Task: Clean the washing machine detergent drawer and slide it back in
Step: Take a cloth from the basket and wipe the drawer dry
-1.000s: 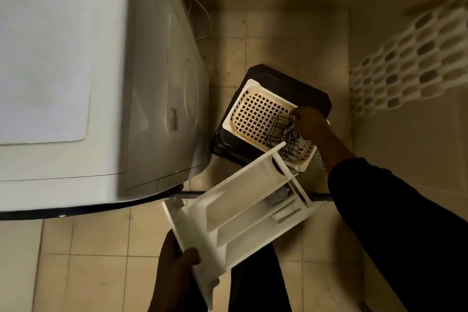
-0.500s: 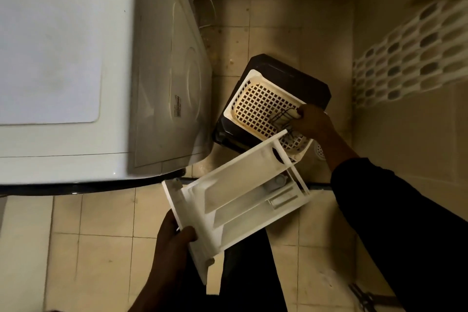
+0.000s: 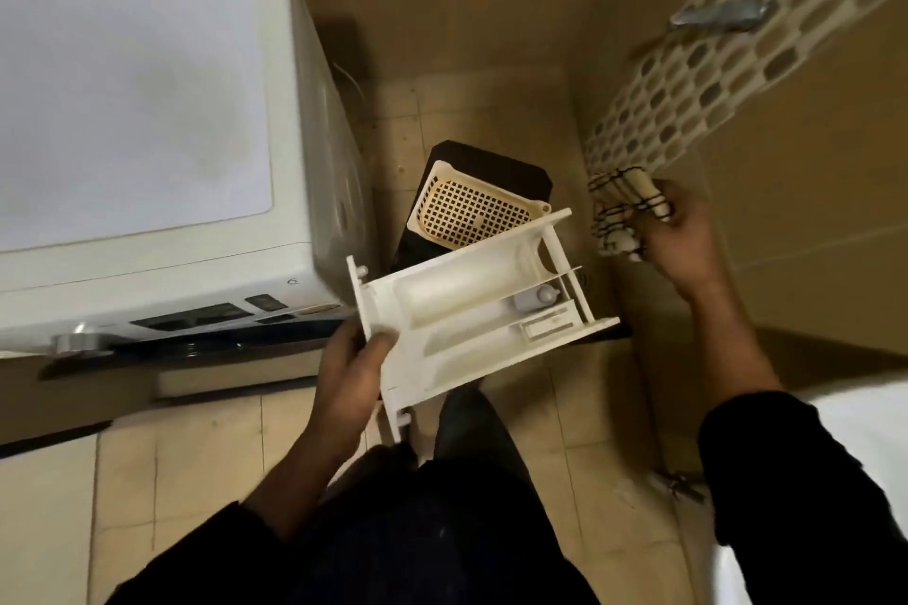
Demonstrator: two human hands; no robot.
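The white plastic detergent drawer (image 3: 471,310) is out of the machine and held level in front of me, compartments facing up. My left hand (image 3: 354,364) grips its front panel end at the lower left. My right hand (image 3: 673,231) is raised to the right of the drawer, shut on a cream cloth with a black grid pattern (image 3: 621,211). The white washing machine (image 3: 147,128) fills the left side, its control panel and knob facing me.
A cream mesh basket (image 3: 471,211) sits on a dark stool (image 3: 491,167) on the tiled floor just beyond the drawer. A perforated cream laundry basket (image 3: 688,88) hangs along the right wall. My dark trousers fill the bottom of the view.
My right hand lifted the gridded cloth out of the mesh basket and moved up and right. The drawer swung more level, and the machine's front panel came into view.
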